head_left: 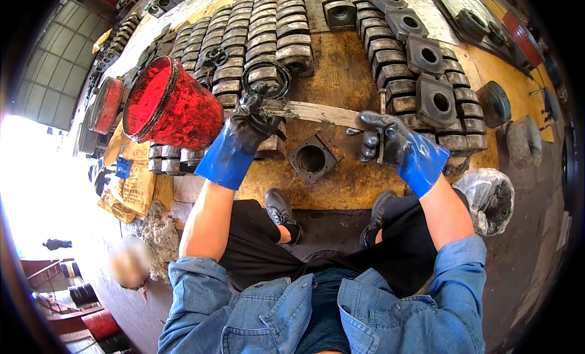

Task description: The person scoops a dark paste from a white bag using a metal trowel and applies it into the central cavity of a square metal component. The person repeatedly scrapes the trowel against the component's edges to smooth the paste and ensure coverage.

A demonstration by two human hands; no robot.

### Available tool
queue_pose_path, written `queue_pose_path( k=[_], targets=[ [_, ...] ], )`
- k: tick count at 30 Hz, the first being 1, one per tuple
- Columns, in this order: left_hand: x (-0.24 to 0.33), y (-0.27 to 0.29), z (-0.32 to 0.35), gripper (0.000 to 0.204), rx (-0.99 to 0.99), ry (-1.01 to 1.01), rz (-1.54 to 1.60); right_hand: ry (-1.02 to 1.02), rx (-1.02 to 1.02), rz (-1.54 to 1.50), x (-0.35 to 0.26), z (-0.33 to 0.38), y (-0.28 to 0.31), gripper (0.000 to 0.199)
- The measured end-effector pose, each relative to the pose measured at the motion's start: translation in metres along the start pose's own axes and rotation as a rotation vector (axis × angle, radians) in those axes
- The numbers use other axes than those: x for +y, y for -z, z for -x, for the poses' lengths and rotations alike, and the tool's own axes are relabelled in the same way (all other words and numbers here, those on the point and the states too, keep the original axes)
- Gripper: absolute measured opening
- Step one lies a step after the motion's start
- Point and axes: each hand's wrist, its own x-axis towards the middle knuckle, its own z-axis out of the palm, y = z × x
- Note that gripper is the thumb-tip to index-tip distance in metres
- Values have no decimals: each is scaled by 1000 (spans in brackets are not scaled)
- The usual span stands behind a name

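While both shoes point(280, 209) are down at the near side, the first thing past them is a square block point(329, 157) with a round hole, chunky metal by the look of it. I'd guess it's heavy, so outer edges for that one. A bit farther is the strip point(323, 113), spanning left to right between the hands. Right hand point(390, 137) has its grip closed on the right end, and a thin rod point(382, 104) seems tucked in there too, can't tell how firmly. Left hand point(247, 119) has its grip wrapped round the other end, which is dark and mucky.

Looks like wood to me, so probably light and fairly stiff, maybe some flex across the flat, and not that fragile unless you really bend it. That gunky left end is likely slick, esp. in grimy gloves point(228, 156). Personally I'd pinch the flat faces at the paler right end.

Left of the left hand there's a red bucket point(189, 107), all smeared inside. Just past that hand is a dark ring point(287, 79), can't tell if they touch. Farther off it's rows of curved blocks point(295, 37).
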Motion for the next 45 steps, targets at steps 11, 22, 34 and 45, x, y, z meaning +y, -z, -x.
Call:
queue_pose_path(
  k=[11, 22, 34, 45],
  targets=[
    [-27, 18, -8, 37, -39, -136, -313, 58, 174, -8, 4, -6, -7, 35],
    [-13, 29, -3, 36, 123, 532, 1299, 153, 241, 4, -8, 8, -12, 39],
    [-14, 24, -1, 32, 81, 572, 1269, 146, 198, -32, -11, 3, 2, 38],
    [0, 16, -2, 39, 342, 483, 1281, 221, 69, -75, 5, -6, -4, 36]
  ],
)
